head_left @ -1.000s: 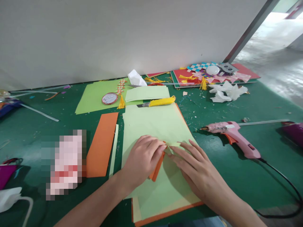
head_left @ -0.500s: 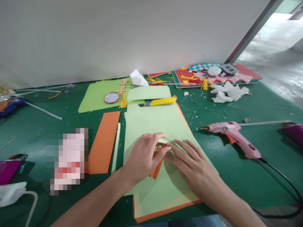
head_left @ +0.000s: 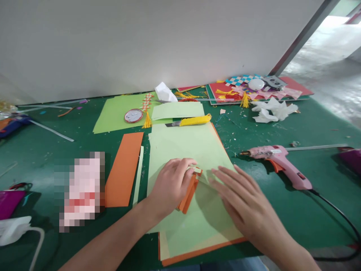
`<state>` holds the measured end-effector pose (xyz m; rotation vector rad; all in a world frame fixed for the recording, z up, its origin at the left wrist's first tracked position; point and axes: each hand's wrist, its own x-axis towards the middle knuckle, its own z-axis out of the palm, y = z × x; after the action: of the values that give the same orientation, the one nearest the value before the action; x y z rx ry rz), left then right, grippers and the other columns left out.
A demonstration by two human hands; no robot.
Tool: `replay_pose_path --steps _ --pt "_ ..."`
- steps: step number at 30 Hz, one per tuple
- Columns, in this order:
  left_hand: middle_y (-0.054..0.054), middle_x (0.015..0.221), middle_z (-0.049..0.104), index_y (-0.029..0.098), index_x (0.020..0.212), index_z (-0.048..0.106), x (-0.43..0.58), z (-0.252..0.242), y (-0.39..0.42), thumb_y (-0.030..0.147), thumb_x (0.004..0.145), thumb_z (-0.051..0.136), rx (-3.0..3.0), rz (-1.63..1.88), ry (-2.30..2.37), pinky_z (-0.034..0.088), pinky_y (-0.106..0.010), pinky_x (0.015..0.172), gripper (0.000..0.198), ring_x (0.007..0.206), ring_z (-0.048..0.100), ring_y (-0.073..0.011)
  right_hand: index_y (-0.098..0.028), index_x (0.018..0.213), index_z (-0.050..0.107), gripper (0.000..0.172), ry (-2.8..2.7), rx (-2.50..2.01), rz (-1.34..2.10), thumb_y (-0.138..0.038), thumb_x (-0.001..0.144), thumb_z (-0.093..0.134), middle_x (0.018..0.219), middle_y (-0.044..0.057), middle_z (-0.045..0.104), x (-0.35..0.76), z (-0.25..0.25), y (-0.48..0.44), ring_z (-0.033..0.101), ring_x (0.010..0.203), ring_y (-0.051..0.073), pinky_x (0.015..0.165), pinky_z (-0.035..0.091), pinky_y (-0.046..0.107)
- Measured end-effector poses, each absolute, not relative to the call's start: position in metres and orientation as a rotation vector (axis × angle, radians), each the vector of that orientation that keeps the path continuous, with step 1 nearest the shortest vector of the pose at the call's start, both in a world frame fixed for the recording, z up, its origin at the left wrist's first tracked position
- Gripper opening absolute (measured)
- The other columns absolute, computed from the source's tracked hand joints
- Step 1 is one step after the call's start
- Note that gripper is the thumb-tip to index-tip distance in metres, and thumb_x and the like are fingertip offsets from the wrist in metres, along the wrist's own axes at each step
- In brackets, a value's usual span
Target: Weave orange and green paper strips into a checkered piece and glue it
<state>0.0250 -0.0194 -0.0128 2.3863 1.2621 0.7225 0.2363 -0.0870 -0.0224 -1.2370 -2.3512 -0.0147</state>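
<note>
My left hand [head_left: 169, 186] is curled over a folded orange paper strip [head_left: 188, 192] and presses it onto a large pale green sheet [head_left: 183, 150]. A small pale green piece sits at the strip's top, under my fingertips. My right hand [head_left: 239, 199] lies just to the right with fingers stretched out flat over the green sheet, a little apart from the strip. The green sheet rests on cream and orange sheets [head_left: 197, 254] that show at its near edge.
A pink glue gun [head_left: 279, 162] with its black cord lies to the right. A yellow utility knife [head_left: 191, 121], an orange paper strip [head_left: 124, 169], a round tape tin [head_left: 133, 115], crumpled white paper [head_left: 272, 109] and woven paper crafts [head_left: 245, 84] lie on the green table [head_left: 296, 124].
My right hand has drawn back to the right, off the strip, and flattened. My left hand has folded the strip down and stays closed on it.
</note>
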Motion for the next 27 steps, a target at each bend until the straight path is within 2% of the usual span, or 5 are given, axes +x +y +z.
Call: replay_pose_path --steps 2,5,12,20,27 --pt "0.0 0.096 0.07 0.023 0.105 0.053 0.025 -0.013 -0.019 0.02 0.097 0.041 2.364 0.723 1.274 0.053 -0.033 0.084 0.015 0.093 0.065 -0.0169 -0.018 0.114 0.06 0.028 -2.117 -1.42 -0.157 -0.013 0.087 0.052 0.113 0.01 0.068 0.252 -0.015 -0.092 0.06 0.106 0.027 0.097 0.042 0.048" --pt "-0.001 0.097 0.071 0.023 0.106 0.054 0.024 -0.012 -0.019 0.022 0.097 0.04 2.339 0.738 1.274 0.053 -0.032 0.083 0.016 0.092 0.066 -0.0167 -0.021 0.097 0.063 0.014 -1.766 -1.796 -0.388 -0.029 0.088 0.056 0.092 0.01 0.07 0.281 -0.009 -0.099 0.063 0.088 0.03 0.083 0.044 0.046" --pt "-0.003 0.105 0.071 0.024 0.119 0.053 0.021 -0.009 -0.018 0.024 0.098 0.04 2.303 0.665 1.276 0.054 -0.033 0.083 0.025 0.096 0.065 -0.0179 -0.015 0.1 0.064 0.071 -1.787 -2.244 -0.588 -0.074 0.085 0.027 0.092 0.018 0.065 0.329 -0.018 -0.092 0.054 0.083 0.035 0.067 0.04 0.043" --pt "-0.003 0.108 0.071 0.023 0.125 0.05 0.021 -0.005 -0.018 0.024 0.099 0.038 2.311 0.617 1.264 0.051 -0.031 0.086 0.029 0.101 0.063 -0.0168 -0.015 0.094 0.061 0.067 -1.815 -2.401 -0.574 -0.068 0.087 0.02 0.085 0.015 0.06 0.339 -0.038 -0.079 0.053 0.082 0.033 0.072 0.043 0.04" --pt "0.0 0.105 0.072 0.022 0.13 0.046 0.019 -0.008 -0.017 0.024 0.099 0.037 2.307 0.623 1.251 0.047 -0.032 0.092 0.032 0.105 0.06 -0.0171 -0.02 0.101 0.055 0.045 -1.583 -2.481 -0.347 -0.059 0.083 0.043 0.097 0.011 0.061 0.324 -0.02 -0.077 0.059 0.084 0.03 0.063 0.042 0.036"
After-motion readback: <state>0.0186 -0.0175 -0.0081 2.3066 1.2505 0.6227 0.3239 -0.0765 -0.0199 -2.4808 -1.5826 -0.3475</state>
